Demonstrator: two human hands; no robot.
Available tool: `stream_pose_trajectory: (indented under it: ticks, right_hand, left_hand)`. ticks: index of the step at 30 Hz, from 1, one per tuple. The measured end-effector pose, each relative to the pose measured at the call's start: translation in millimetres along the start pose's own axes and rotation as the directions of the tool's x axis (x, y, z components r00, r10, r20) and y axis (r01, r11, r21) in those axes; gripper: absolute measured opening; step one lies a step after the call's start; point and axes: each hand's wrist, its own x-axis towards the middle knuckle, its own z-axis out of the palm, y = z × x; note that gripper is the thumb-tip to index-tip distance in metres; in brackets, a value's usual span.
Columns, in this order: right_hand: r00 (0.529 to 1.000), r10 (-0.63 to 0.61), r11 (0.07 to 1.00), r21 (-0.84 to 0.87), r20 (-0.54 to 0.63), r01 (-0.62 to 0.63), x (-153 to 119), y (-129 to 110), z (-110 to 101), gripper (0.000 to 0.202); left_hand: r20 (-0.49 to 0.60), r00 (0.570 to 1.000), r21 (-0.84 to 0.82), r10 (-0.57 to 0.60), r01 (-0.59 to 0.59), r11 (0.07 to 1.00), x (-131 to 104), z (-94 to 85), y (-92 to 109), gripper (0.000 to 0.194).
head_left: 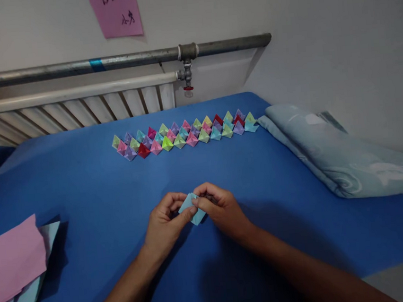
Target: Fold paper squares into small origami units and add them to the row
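A small light-blue folded paper (196,219), roughly diamond-shaped, is held between both hands above the blue surface. My left hand (165,221) pinches its left side, thumb on top and fingers behind. From the right, my right hand (223,208) grips the upper right part, with its thumb pressed on the face of the paper. Some fingertips are hidden behind the paper. Beyond the hands, several folded paper pieces (179,141) in pink, purple, green, blue, yellow and red stand in close rows.
A stack of coloured paper sheets (14,264) lies at the left on the blue surface (95,194). A folded pale blue-green cloth (344,156) rests at the right. Along the back wall run a radiator (76,108) and a metal pipe (135,58) with a valve (187,71).
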Motion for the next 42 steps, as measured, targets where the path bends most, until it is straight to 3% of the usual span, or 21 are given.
stream_pose_trajectory:
  ticks: [8,14,18,23,26,30,34,42]
  right_hand:
    - [0.993,0.101,0.995,0.014,0.065,-0.102,1,-1,-2,0.021]
    - [0.992,0.124,0.989,-0.088,0.038,-0.120,8,1,-5,0.028]
    - [0.987,0.153,0.988,-0.040,0.039,-0.151,10,1,-9,0.035]
    - [0.977,0.173,0.983,-0.092,0.126,-0.162,7,0,-6,0.026]
    - [0.983,0.161,0.986,-0.058,0.085,-0.156,7,3,-3,0.024]
    - [0.990,0.140,0.990,-0.011,0.003,-0.140,8,5,-3,0.023]
    - [0.992,0.126,0.992,0.004,-0.009,-0.126,8,2,-4,0.022]
    - [0.995,0.076,0.997,0.021,-0.068,-0.074,12,6,-6,0.023]
  left_hand:
    - [0.074,0.991,0.025,-0.109,0.107,0.994,1,-6.7,5,0.027]
    - [0.081,0.982,0.027,-0.169,0.167,0.986,3,-6.8,5,0.038]
    - [0.055,0.979,-0.004,-0.197,0.198,0.980,4,-7.6,4,0.045]
    - [0.046,0.982,0.006,-0.185,0.185,0.983,4,-8.2,2,0.051]
    - [0.042,0.977,0.005,-0.209,0.209,0.978,4,-6.8,1,0.049]
    - [0.119,0.957,0.046,-0.263,0.260,0.965,4,-5.8,0,0.027]
    - [0.158,0.937,0.081,-0.311,0.302,0.950,4,-6.1,-1,0.029]
    - [0.150,0.941,0.080,-0.302,0.293,0.953,2,-4.6,-3,0.029]
